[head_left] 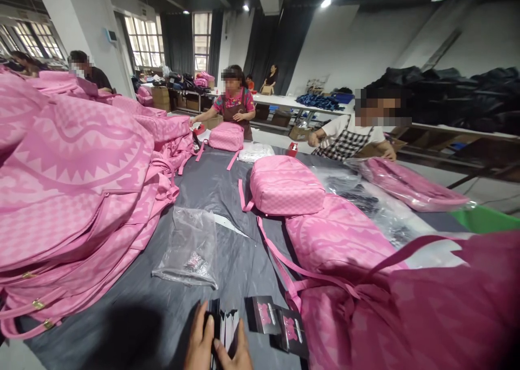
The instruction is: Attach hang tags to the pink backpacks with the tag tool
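Note:
At the bottom centre, my left hand [199, 340] and my right hand [236, 351] press a stack of black-and-white cards [228, 326] between them. The stack stands on edge, and its lower part runs out of the frame. To its right on the grey cover lie two black cards with a pink bear shape, one card [265, 315] partly beside the other card [292, 331]. Beyond my hands is a clear plastic bag [190, 245] with something small and pinkish inside. Pink backpacks [349, 229] lie close on my right.
A tall heap of pink backpacks [81, 158] fills the left side of the grey-covered table [195, 180]. Two people stand across the table, one by a small pink backpack [226, 137], the other by a bagged pink backpack [414, 183]. Clear plastic bags [365, 196] lie at the right.

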`<act>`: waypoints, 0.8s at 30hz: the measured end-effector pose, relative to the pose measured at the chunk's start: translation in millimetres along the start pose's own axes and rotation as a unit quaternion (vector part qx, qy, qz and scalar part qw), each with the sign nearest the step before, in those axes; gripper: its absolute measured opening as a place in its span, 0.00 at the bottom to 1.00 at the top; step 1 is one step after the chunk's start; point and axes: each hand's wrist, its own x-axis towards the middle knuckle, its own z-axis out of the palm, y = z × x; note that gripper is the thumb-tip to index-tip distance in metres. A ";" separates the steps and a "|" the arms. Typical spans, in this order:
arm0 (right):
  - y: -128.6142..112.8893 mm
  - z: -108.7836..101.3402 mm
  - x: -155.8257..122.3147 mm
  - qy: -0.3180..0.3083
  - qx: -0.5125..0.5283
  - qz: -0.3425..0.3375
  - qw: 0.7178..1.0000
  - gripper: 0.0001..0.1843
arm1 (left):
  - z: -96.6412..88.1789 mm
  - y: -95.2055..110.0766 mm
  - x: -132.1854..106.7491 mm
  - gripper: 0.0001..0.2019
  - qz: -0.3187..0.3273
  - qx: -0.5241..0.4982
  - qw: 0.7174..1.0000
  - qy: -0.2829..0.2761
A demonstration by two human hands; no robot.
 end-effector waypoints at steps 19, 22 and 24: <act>-36.1 28.4 0.9 0.109 -0.304 0.011 0.947 0.42 | -14.6 -19.8 7.4 0.36 0.026 0.055 0.995 -0.075; -31.9 24.5 9.9 0.090 -0.344 0.017 0.935 0.39 | -19.2 -20.2 7.4 0.36 0.020 0.061 0.993 -0.101; -29.3 16.9 17.0 0.052 -0.328 0.031 0.943 0.35 | -21.1 -20.4 8.6 0.33 0.024 0.069 0.990 -0.119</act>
